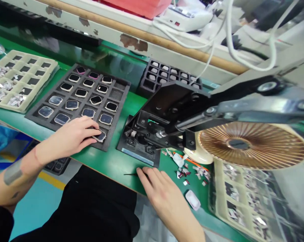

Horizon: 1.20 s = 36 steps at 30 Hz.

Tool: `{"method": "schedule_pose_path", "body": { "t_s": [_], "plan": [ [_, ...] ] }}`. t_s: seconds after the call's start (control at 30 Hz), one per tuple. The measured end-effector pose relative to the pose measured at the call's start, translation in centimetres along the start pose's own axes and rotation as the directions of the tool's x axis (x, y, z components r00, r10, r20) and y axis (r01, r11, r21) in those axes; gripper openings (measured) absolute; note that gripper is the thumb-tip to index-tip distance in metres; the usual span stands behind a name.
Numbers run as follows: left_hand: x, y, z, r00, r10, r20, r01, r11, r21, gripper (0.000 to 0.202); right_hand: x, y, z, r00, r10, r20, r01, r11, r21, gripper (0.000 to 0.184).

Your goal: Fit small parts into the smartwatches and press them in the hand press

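Observation:
My left hand [73, 136] lies on the near right corner of a black foam tray [118, 97], its fingertips pinching a small square screen part [100, 136] in the last pocket. Several more square screen parts fill the tray's other pockets. My right hand [160, 188] rests flat on the green bench [111, 163] with fingers stretched out, its fingertips touching thin black tweezers [130, 174]. Just beyond that hand stands a black lever press fixture [152, 134].
A cream tray [28, 101] with foil bits lies far left, another cream tray [219, 201] of small parts at right. A copper-ribbed disc [253, 144] overhangs on the right. Scraps and a white pad [192, 200] lie near my right hand. A black grid tray [164, 74] sits behind.

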State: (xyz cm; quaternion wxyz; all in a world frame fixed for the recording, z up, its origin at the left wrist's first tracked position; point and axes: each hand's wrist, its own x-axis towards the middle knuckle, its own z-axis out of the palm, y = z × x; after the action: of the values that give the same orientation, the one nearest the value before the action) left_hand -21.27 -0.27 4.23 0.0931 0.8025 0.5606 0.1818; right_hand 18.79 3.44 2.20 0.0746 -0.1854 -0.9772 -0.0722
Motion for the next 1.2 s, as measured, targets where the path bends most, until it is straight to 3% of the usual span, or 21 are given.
{"method": "schedule_pose_path", "body": {
  "t_s": [0.1,0.17,0.27,0.33,0.53,0.6,0.67,0.77,0.87,1.0,1.1,1.2],
  "plan": [
    [-0.8,0.3,1.5,0.999,-0.005,-0.043,0.009,0.997,0.082,0.03,0.0,0.0,-0.8,0.996,0.029,-0.087,-0.021,0.995,0.101,0.039],
    [-0.1,0.4,1.9,0.999,0.008,-0.032,-0.003,0.989,0.15,0.029,0.0,-0.1,-1.6,0.969,0.112,-0.221,-0.052,0.963,0.263,0.028],
    [1.3,0.4,2.1,0.999,0.043,0.013,-0.045,0.97,0.237,0.03,0.6,-0.8,-2.2,0.835,0.334,-0.438,-0.066,0.85,0.523,0.029],
    [1.8,0.0,2.3,0.997,0.068,0.021,-0.071,0.971,0.227,0.032,1.5,-1.4,-1.7,0.765,0.44,-0.471,-0.069,0.783,0.618,0.032],
    [0.2,-2.5,2.1,0.997,0.079,0.016,-0.08,0.995,0.066,0.033,3.2,-2.6,2.0,0.819,0.49,-0.299,-0.184,0.718,0.671,0.015],
    [-0.9,-3.3,1.3,0.997,0.076,0.02,-0.076,0.997,-0.018,0.031,2.5,-2.6,2.5,0.786,0.534,-0.312,-0.196,0.693,0.694,0.019],
    [-1.4,-3.7,0.2,0.998,0.063,0.002,-0.062,0.987,-0.148,0.029,1.6,-2.4,2.6,0.717,0.609,-0.34,-0.185,0.636,0.75,0.023],
    [0.1,-3.7,-1.1,0.997,-0.016,-0.071,-0.004,0.962,-0.272,0.03,0.5,-2.0,3.0,0.627,0.712,-0.316,-0.144,0.505,0.851,0.019],
    [4.2,-3.6,-1.2,0.996,-0.021,-0.085,0.014,0.996,-0.084,0.041,0.3,-2.0,3.8,0.613,0.764,-0.203,-0.152,0.366,0.918,0.01],
    [9.9,-4.3,0.2,0.997,0.009,0.071,-0.029,0.96,0.28,0.042,0.3,-2.5,4.8,0.594,0.798,-0.103,-0.15,0.236,0.96,0.01],
    [11.2,-4.8,1.0,0.997,-0.025,0.074,-0.004,0.93,0.367,0.038,0.0,-2.6,4.7,0.554,0.828,-0.089,-0.106,0.176,0.979,0.009],
    [10.2,-5.4,1.3,0.999,-0.03,0.012,0.024,0.927,0.373,0.044,0.0,-2.9,4.3,0.556,0.827,-0.08,-0.055,0.132,0.99,0.003]
  ]
}}
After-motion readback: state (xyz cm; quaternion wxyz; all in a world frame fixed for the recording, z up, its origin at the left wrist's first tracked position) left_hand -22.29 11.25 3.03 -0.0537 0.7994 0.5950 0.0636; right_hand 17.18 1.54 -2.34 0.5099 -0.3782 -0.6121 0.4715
